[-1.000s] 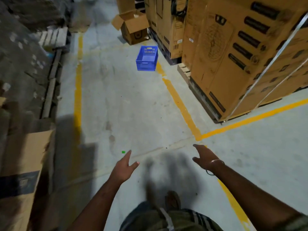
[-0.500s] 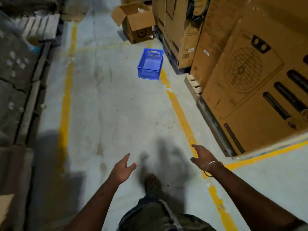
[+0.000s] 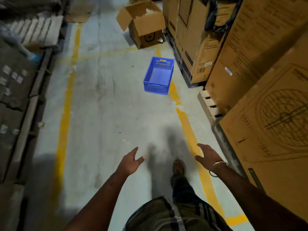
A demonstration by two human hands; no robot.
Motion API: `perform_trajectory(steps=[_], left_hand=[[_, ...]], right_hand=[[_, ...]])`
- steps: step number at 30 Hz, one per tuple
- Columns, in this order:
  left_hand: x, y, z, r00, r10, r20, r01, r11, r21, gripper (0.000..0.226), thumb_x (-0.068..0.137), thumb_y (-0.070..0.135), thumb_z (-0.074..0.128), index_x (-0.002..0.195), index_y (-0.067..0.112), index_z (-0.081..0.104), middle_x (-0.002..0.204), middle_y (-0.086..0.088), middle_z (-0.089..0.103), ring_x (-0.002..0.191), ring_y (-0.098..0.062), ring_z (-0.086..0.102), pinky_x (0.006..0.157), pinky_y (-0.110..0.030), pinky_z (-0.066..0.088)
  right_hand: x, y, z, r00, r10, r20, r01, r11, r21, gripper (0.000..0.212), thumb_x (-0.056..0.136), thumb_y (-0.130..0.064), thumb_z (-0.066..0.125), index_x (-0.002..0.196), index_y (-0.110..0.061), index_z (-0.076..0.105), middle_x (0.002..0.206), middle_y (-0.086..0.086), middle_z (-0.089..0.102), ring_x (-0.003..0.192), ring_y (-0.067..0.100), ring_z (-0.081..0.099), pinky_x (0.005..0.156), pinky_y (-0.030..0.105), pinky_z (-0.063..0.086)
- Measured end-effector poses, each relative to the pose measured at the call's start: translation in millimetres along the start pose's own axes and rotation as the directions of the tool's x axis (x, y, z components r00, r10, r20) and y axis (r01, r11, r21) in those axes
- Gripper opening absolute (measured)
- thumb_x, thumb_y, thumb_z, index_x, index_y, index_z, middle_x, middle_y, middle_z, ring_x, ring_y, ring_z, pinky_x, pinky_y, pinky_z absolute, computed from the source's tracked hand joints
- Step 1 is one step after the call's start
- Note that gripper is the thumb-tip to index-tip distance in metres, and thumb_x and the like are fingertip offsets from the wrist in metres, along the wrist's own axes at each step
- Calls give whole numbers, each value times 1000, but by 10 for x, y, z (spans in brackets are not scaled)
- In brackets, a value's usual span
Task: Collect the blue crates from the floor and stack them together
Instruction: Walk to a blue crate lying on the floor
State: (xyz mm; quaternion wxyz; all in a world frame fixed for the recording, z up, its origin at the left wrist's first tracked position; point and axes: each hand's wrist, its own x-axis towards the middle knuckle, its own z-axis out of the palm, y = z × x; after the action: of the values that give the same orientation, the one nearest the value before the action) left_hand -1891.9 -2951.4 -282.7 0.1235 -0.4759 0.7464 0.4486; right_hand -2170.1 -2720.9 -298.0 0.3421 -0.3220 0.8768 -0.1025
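Note:
One blue crate [image 3: 158, 76] stands empty and upright on the concrete floor, ahead of me in the aisle, beside a yellow floor line. My left hand [image 3: 130, 161] is stretched forward low in the view, fingers relaxed, holding nothing. My right hand [image 3: 207, 155], with a metal bangle at the wrist, is also held out with straight fingers and is empty. Both hands are well short of the crate.
Tall cardboard cartons on pallets [image 3: 260, 90] line the right side. An open cardboard box [image 3: 144, 25] sits on the floor beyond the crate. Dark stacked goods and a pallet edge [image 3: 25, 104] run along the left. Yellow lines [image 3: 64, 114] mark the aisle.
I have walked forward along the aisle; the blue crate now looks larger and closer. Both hands stay held out and empty.

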Motion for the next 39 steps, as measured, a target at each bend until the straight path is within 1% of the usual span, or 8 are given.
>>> perform_trajectory(steps=[7, 15, 21, 27, 31, 34, 36, 39], left_hand=[[1273, 903, -487, 995, -87, -49, 81, 990, -114, 70, 94, 47, 60, 154, 21, 34, 157, -4, 38, 140, -24, 42, 113, -32, 31], [2922, 1460, -1059, 988, -144, -56, 131, 973, -189, 68, 94, 47, 59, 153, 21, 36, 156, -6, 40, 140, -25, 42, 112, -33, 32], [4348, 1692, -1423, 988, -148, 38, 151, 984, -99, 70, 96, 48, 56, 153, 16, 34, 157, -6, 38, 145, -25, 36, 116, -34, 28], [5537, 1830, -1465, 982, -156, 111, 163, 985, -56, 63, 95, 46, 59, 149, 19, 43, 151, -2, 48, 139, -20, 44, 112, -29, 31], [6570, 1793, -1190, 969, -177, 174, 188, 981, -50, 55, 94, 46, 61, 141, 19, 52, 142, 0, 57, 132, -19, 51, 108, -27, 35], [7317, 1690, -863, 965, -204, 162, 217, 974, -65, 49, 93, 46, 61, 132, 17, 58, 132, -1, 63, 125, -21, 56, 103, -29, 38], [7765, 1645, -635, 956, -237, 172, 254, 964, -84, 44, 94, 45, 60, 123, 12, 62, 125, -5, 66, 121, -25, 58, 99, -32, 41], [8419, 1678, -324, 936, -272, 223, 319, 924, -213, 26, 93, 46, 59, 91, 20, 63, 103, -8, 65, 107, -29, 62, 94, -40, 47]], right_hand=[[1818, -303, -1009, 992, -60, 110, 73, 991, -112, 71, 89, -36, 60, 150, -16, 29, 151, 12, 35, 139, 28, 35, 114, 34, 29], [3619, -888, -1652, 987, -63, 145, 81, 990, -119, 69, 85, -30, 65, 146, -15, 36, 143, 14, 44, 128, 31, 46, 108, 36, 36], [4856, -1243, -1653, 977, 52, 207, -31, 994, -104, 65, 88, -29, 63, 145, -12, 37, 142, 15, 45, 132, 30, 43, 109, 35, 32], [6038, -1495, -1580, 959, 154, 237, -158, 987, -4, 65, 86, -27, 62, 145, -15, 38, 143, 14, 45, 132, 30, 43, 106, 34, 34], [6871, -1377, -1436, 963, 121, 241, -127, 992, 8, 63, 86, -25, 59, 145, -18, 38, 145, 11, 44, 132, 29, 43, 106, 35, 35], [7440, -1096, -1230, 956, 92, 280, -90, 996, -21, 62, 85, -27, 59, 144, -20, 39, 143, 9, 45, 129, 29, 45, 106, 38, 38], [7758, -843, -1071, 939, 128, 319, -122, 992, -37, 64, 85, -29, 58, 144, -22, 37, 145, 8, 44, 131, 29, 44, 107, 40, 38], [8170, -463, -851, 915, 188, 356, -170, 982, -80, 67, 84, -33, 57, 146, -23, 35, 146, 7, 43, 133, 28, 42, 108, 39, 37]])
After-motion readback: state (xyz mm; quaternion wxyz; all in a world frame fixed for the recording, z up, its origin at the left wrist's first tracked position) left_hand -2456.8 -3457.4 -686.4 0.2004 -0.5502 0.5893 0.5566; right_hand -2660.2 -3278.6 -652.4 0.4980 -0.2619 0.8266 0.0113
